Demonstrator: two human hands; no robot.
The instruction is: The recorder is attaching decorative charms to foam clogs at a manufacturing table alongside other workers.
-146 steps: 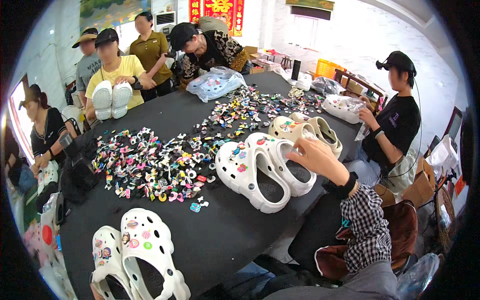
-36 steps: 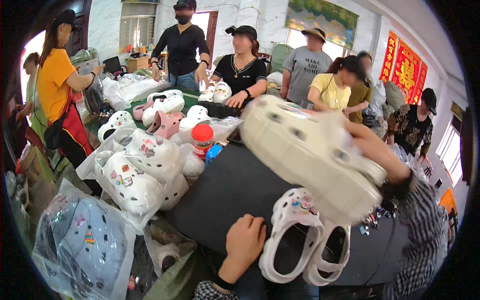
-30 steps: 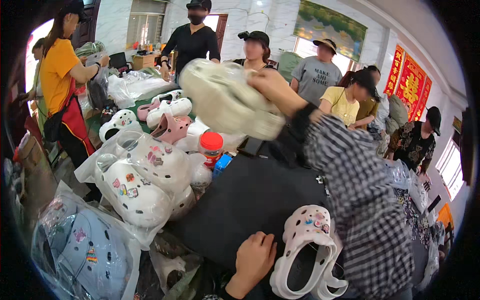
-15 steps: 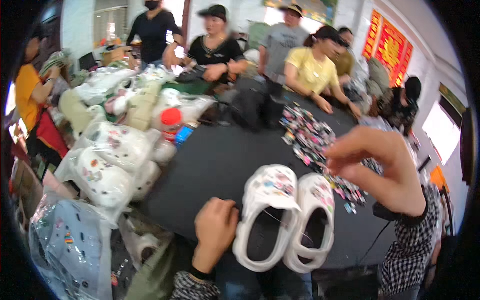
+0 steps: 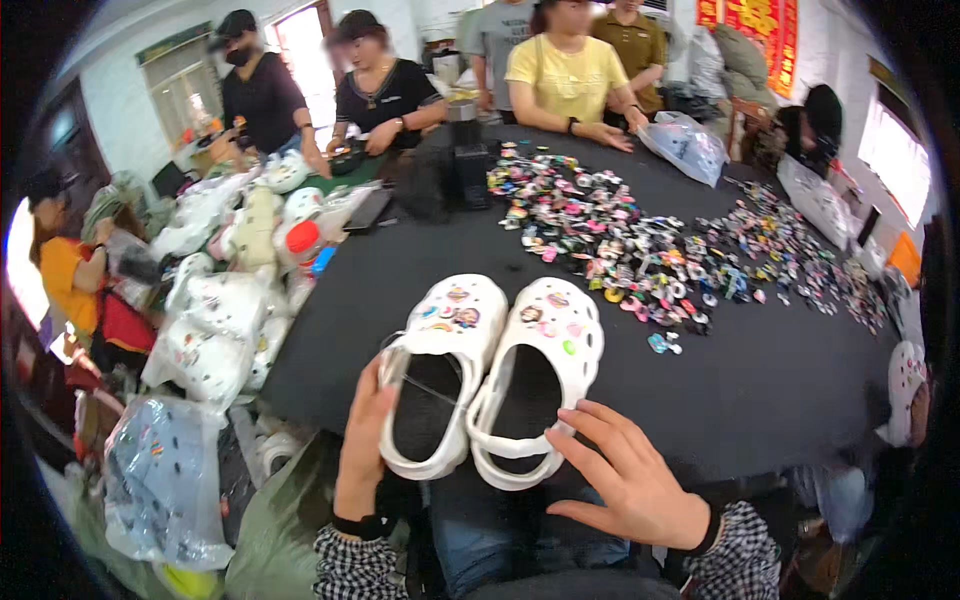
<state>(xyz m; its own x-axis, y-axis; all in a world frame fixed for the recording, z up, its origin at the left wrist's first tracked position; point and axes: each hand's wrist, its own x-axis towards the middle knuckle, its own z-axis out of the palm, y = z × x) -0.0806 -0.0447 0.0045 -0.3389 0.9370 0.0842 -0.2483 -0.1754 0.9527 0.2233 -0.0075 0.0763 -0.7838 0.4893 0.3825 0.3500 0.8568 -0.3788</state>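
Note:
Two white clogs stand side by side at the near edge of the black table, toes pointing away from me. Colourful charms sit on the toes of both the left clog (image 5: 458, 305) and the right clog (image 5: 560, 315), and a thin clear cord runs between them. Against the outer side of the left clog, my left hand (image 5: 362, 440) grips it, some fingers hidden. My right hand (image 5: 630, 480) is open, fingers stretched out, its fingertips at the heel strap of the right clog.
A heap of small colourful charms (image 5: 600, 225) spreads over the black table (image 5: 330, 370). Bagged white clogs (image 5: 215, 340) pile up at left, near a red-lidded jar (image 5: 303, 240) and a bagged blue clog (image 5: 165, 470). Several people stand around; one in yellow (image 5: 565, 75) is across the table.
My right hand has come down from above the table to the right clog, its fingers opening out. My left hand has moved against the left clog. The clogs now sit slightly farther left.

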